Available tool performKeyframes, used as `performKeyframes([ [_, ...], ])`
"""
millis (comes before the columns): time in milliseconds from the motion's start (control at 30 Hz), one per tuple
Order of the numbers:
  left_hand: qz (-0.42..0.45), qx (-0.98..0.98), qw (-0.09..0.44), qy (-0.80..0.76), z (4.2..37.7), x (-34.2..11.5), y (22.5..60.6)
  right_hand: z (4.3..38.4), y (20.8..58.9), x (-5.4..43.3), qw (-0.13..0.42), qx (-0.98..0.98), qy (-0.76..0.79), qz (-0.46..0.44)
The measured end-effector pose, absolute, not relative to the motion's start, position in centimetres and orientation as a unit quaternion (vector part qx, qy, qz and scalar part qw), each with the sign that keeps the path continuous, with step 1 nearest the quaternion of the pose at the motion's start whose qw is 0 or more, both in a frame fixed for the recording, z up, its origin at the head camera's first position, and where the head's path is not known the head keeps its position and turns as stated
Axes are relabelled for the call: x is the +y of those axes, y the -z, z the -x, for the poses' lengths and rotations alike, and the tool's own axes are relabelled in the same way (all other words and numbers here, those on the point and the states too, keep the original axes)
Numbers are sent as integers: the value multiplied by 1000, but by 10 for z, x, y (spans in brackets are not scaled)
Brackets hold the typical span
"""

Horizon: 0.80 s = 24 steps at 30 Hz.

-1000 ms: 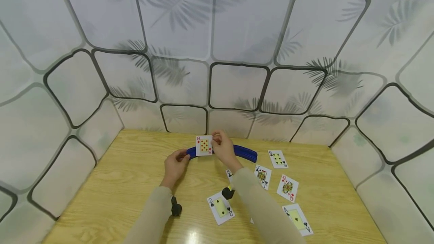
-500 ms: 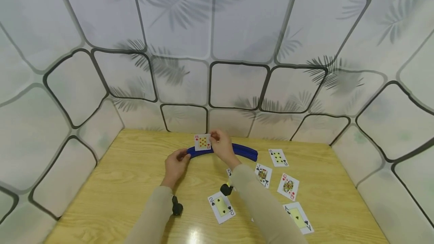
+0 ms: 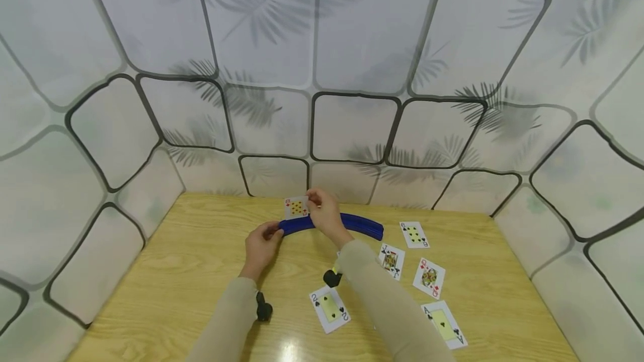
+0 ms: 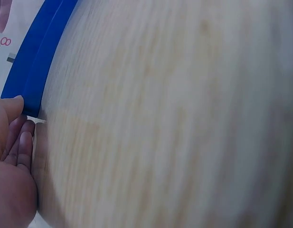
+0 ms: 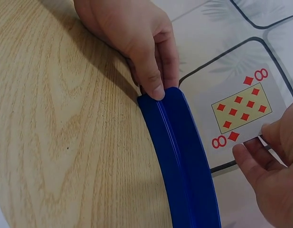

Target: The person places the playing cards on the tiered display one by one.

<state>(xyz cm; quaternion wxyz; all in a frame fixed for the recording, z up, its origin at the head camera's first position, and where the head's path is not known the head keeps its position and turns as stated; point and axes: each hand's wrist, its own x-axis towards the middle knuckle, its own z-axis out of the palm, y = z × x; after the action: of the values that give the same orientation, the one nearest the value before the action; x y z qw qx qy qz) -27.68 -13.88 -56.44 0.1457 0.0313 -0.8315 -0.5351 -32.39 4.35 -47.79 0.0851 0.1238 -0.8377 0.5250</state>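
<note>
At the left end of a curved blue card holder (image 3: 362, 224), my left hand (image 3: 260, 244) grips with the thumb on top and the fingers beyond the end. My right hand (image 3: 327, 217) pinches an eight of diamonds (image 3: 296, 206) by its right edge, close above the holder's left half. In the right wrist view the card (image 5: 241, 109) faces the camera beside the holder's long groove (image 5: 172, 128); I cannot tell whether it touches the holder. The left wrist view shows my left thumb (image 4: 13, 107) on the holder's end and part of a card at the upper left.
Face-up cards lie on the wooden table (image 3: 166, 272): a two of spades (image 3: 329, 310), an ace of clubs (image 3: 445, 324), a queen of diamonds (image 3: 429, 277), a jack (image 3: 391, 260) and a six (image 3: 415, 234). My right forearm covers others. A patterned wall stands behind.
My right hand has moved the eight of diamonds slightly left and away from me, and the card now leans back more. My left hand stays on the holder's end.
</note>
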Motion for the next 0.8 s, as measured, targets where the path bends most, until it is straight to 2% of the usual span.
performKeyframes([
  [233, -32, -831, 147, 536, 277, -138, 565, 323, 478, 39, 90, -836, -522, -144],
  [800, -36, -831, 154, 533, 275, -137, 562, 323, 479, 38, 60, -841, -518, -146],
])
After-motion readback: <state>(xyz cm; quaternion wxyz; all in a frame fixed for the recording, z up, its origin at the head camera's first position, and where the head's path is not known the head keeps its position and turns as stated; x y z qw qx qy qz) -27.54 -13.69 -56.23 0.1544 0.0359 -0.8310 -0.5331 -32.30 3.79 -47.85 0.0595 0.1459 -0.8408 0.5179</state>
